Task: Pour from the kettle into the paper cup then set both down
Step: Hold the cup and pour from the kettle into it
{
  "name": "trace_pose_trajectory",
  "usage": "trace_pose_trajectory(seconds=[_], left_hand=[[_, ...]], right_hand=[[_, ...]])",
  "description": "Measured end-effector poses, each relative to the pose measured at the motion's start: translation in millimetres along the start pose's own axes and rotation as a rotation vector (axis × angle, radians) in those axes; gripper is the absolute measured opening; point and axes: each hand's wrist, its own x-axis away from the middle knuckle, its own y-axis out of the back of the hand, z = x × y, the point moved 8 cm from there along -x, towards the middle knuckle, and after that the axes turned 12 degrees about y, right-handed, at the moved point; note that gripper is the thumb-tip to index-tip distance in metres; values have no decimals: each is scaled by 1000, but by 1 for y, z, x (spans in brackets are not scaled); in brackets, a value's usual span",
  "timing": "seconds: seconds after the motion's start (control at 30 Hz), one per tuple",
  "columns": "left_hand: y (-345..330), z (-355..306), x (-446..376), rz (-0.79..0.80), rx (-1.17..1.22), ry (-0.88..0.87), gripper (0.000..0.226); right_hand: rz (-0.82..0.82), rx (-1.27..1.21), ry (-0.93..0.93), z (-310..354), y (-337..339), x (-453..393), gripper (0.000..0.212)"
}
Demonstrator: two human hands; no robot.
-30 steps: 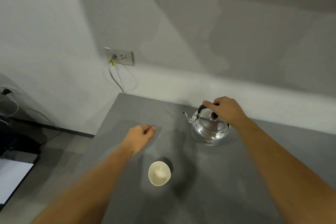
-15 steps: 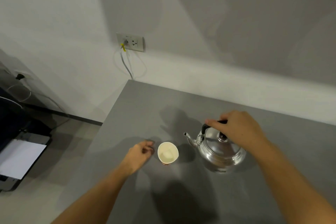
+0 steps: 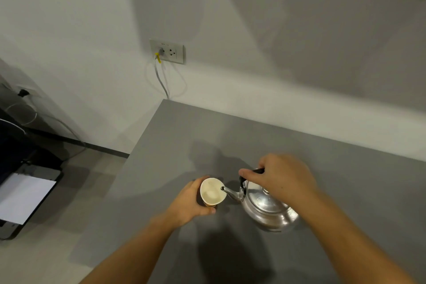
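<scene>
A small paper cup, white inside with an orange-brown outer wall, is wrapped by my left hand above the grey table. A shiny steel kettle with a black handle hangs to its right, gripped at the handle by my right hand. The kettle tilts to the left and its spout tip sits over the cup's right rim. I cannot tell whether liquid is flowing. The cup's lower part is hidden by my fingers.
The table's left edge runs diagonally from the wall down to the lower left. A wall socket with a plugged cable is on the white wall. On the floor at left lies a dark device with a white sheet.
My left hand has closed around the paper cup and lifted it. My right hand has raised the kettle, moved it left and tilted its spout over the cup rim.
</scene>
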Motion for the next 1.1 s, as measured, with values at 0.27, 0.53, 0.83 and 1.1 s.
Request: trace_pose_trajectory(seconds=[0.27,0.53,0.83,1.1], left_hand=[[-3,-8,0,-48,4,-9,74],[-3,-14,0,-52,-5,-35,71],[-4,-15,2,-49,-9,-38,70],[-3,-14,3,-50,12,-40,70]], right_hand=[[46,64,19,20,-2,-11,65],[65,130,40,41,1,-23,60],[116,177,64,59,1,-29,54],[117,183,76,64,0,-31,52]])
